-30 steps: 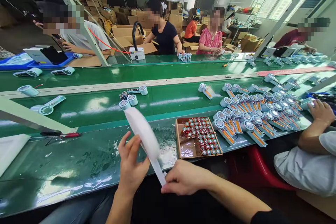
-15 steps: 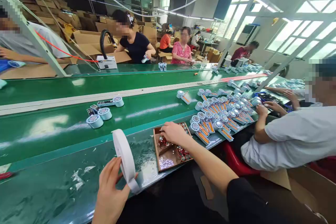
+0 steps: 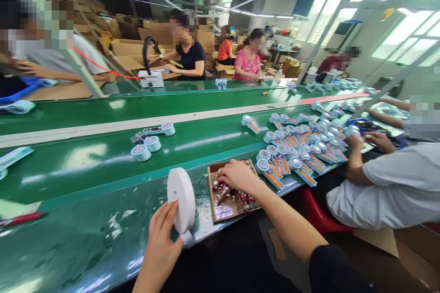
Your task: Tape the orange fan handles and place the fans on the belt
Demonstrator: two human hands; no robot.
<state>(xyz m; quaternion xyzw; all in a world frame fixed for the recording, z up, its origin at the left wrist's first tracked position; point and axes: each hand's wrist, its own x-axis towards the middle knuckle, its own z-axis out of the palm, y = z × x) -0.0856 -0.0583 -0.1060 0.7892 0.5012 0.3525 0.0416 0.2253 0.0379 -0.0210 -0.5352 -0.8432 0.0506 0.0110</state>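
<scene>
A white roll of tape [image 3: 184, 201] stands on edge near the front of the bench, a short loose end at its bottom. My left hand [image 3: 163, 236] grips it from the near left side, thumb low by the loose end. Over a shallow brown cardboard box [image 3: 211, 206] is my right hand [image 3: 240, 177], fingers curled together at its far left part. Small round parts with red wires [image 3: 249, 202] lie in the box. Whatever sits between my right fingertips is too small or hidden to name.
Many light-blue round-headed devices with orange strips [image 3: 278, 165] crowd the bench right of the box. Several more devices [image 3: 146, 144] lie on the green conveyor belt [image 3: 206, 139]. Red-handled tool [image 3: 24, 219] at left. A co-worker in white [image 3: 395, 187] sits close on my right.
The view has swung a little left, so things appear farther right. The tape roll has turned to show more of its flat side. My right hand remains at the box.
</scene>
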